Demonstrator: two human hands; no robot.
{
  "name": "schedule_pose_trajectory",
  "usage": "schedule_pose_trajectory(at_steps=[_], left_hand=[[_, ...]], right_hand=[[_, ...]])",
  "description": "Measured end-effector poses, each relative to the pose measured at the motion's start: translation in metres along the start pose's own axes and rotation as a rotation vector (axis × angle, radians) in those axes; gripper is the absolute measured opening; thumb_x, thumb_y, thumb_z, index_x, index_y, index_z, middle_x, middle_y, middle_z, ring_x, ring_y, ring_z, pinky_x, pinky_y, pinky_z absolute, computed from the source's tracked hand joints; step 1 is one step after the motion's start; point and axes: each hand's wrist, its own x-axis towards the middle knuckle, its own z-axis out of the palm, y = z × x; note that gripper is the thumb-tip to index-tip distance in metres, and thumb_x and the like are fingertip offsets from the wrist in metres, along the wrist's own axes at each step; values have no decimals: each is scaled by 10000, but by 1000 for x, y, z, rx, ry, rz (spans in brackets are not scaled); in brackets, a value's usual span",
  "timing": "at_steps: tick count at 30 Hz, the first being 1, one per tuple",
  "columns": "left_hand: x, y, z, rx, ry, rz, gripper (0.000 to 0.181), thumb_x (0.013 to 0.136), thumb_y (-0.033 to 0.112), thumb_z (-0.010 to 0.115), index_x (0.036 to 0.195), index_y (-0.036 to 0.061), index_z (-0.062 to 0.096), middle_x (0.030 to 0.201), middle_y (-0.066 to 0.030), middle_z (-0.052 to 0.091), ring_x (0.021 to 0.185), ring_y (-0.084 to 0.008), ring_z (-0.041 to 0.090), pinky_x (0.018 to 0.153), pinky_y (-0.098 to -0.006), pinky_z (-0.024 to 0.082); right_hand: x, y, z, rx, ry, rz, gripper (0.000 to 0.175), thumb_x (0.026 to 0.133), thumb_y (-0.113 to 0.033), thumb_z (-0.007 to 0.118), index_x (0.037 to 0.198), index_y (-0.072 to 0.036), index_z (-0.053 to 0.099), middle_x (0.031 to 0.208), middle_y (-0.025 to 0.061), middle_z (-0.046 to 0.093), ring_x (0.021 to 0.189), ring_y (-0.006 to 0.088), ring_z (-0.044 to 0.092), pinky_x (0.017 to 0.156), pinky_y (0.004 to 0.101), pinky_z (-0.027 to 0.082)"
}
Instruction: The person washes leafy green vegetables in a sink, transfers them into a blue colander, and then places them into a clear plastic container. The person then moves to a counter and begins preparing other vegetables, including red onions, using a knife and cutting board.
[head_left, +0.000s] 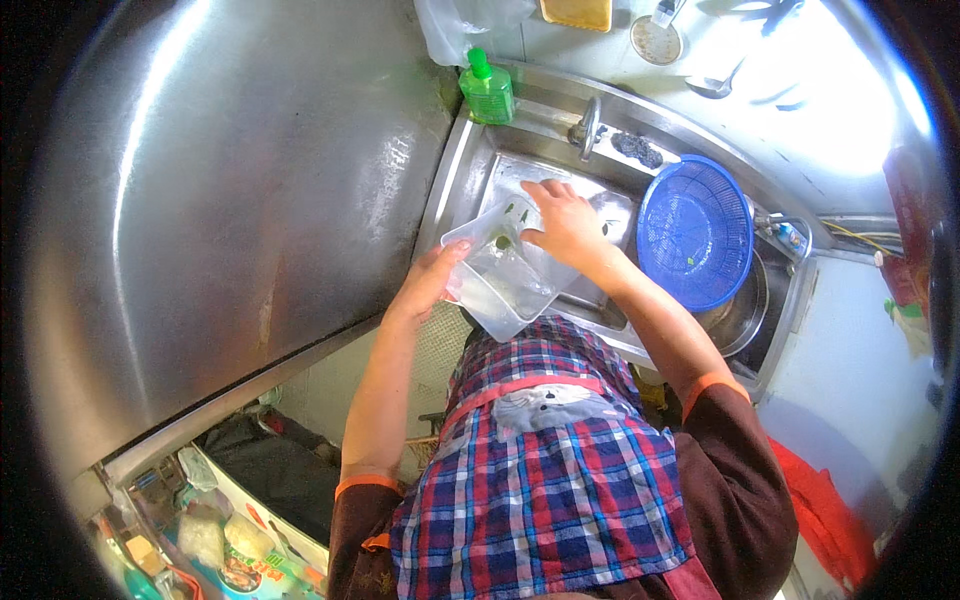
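My left hand (431, 279) grips the left rim of a translucent plastic container (499, 289), which is tilted over the near edge of a stainless steel sink (480, 180). Small dark green bits show at the container's far part. Over that far part is my right hand (566, 225), fingers apart; whether it touches the plastic I cannot tell. To the right, a blue plastic colander (694, 232) with a small green bit inside rests over a round metal bowl (750, 319). Beyond my right hand is the faucet (590, 129).
A green pump bottle (489, 94) stands at the sink's back left corner, and a dark scouring pad (636, 150) lies on the back ledge. A steel worktop (262, 187) fills the left side. A ladle (712, 86) hangs on the back wall. Lower left, a box (300, 551) stands near several packets.
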Motion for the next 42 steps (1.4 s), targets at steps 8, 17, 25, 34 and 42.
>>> schedule_pose_trajectory(at_steps=[8, 17, 25, 34, 42], left_hand=[[-34, 13, 15, 164, 71, 6, 607, 988, 588, 585, 1291, 78, 715, 932, -7, 698, 779, -109, 650, 645, -253, 512], [-25, -9, 22, 87, 113, -42, 680, 947, 678, 569, 1178, 59, 728, 924, -51, 736, 772, -128, 669, 628, -276, 522], [-28, -25, 25, 18, 191, -66, 671, 987, 654, 534, 1285, 77, 704, 949, -52, 737, 752, -137, 670, 583, -282, 524], [-33, -12, 18, 61, 229, -66, 653, 980, 640, 565, 1253, 71, 733, 911, -46, 734, 726, -138, 663, 582, -282, 517], [-36, -5, 7, 119, 279, -95, 628, 971, 619, 598, 1208, 63, 768, 917, -54, 736, 696, -118, 622, 560, -269, 467]], right_hand=[[29, 1, 62, -15, -163, -11, 401, 943, -344, 728, 1127, -29, 560, 971, 217, 726, 906, 434, 721, 790, 528, 564], [18, 25, 93, -31, -53, -47, 236, 960, -227, 597, 1072, -20, 583, 881, 214, 736, 814, 405, 747, 687, 549, 589], [19, 32, 73, 526, 427, 303, 214, 969, -130, 595, 1173, -103, 651, 1069, 178, 728, 1005, 431, 694, 870, 485, 550], [12, 2, 60, 60, 47, 40, 507, 850, -276, 833, 1244, -100, 568, 1191, 149, 619, 1098, 365, 656, 873, 497, 554], [16, 20, 73, 412, 456, 258, 332, 880, -203, 794, 1122, -93, 596, 1002, 176, 655, 870, 406, 676, 767, 495, 540]])
